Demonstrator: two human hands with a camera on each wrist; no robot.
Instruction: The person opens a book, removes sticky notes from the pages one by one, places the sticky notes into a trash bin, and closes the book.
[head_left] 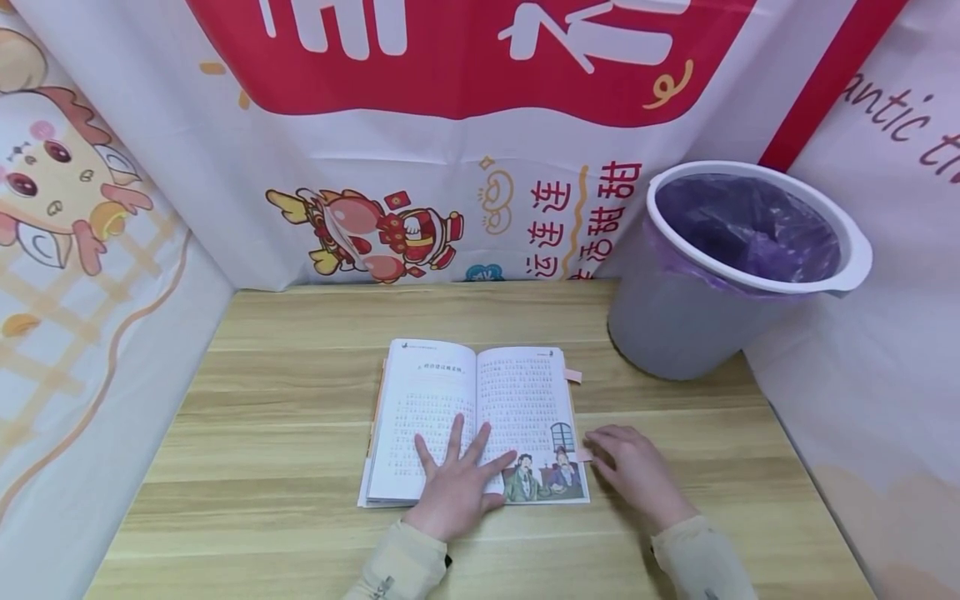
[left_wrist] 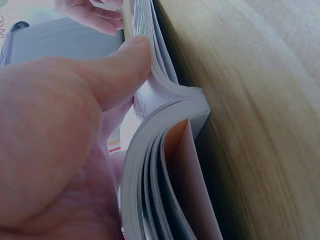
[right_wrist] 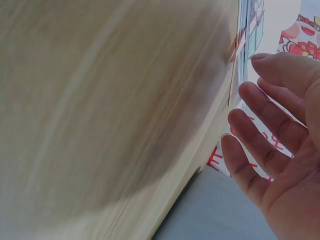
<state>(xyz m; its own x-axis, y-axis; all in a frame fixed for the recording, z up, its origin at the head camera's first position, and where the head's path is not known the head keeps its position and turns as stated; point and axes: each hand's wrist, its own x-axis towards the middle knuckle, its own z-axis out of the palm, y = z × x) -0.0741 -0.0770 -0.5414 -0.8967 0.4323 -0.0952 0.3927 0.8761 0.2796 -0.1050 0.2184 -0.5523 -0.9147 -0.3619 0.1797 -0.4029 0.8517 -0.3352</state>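
An open book (head_left: 517, 392) lies on the wooden table, printed text on both pages and a colour picture at the lower right. My left hand (head_left: 457, 492) rests spread across the lower middle of the book, fingers straight over the fold; in the left wrist view its thumb (left_wrist: 135, 55) presses on the curved pages (left_wrist: 145, 145). Just off the book's right edge is my right hand (head_left: 633, 467), fingers loosely bent, with its fingertips near a pink tab (head_left: 585, 455). The right wrist view shows nothing between the fingers and thumb of that hand (right_wrist: 280, 120).
A grey bin (head_left: 675, 308) with a purple liner stands at the table's back right. A second pink tab (head_left: 573, 376) sticks out higher on the book's right edge. Printed cloth (head_left: 420, 142) hangs behind the wooden table (head_left: 285, 417) and along both sides.
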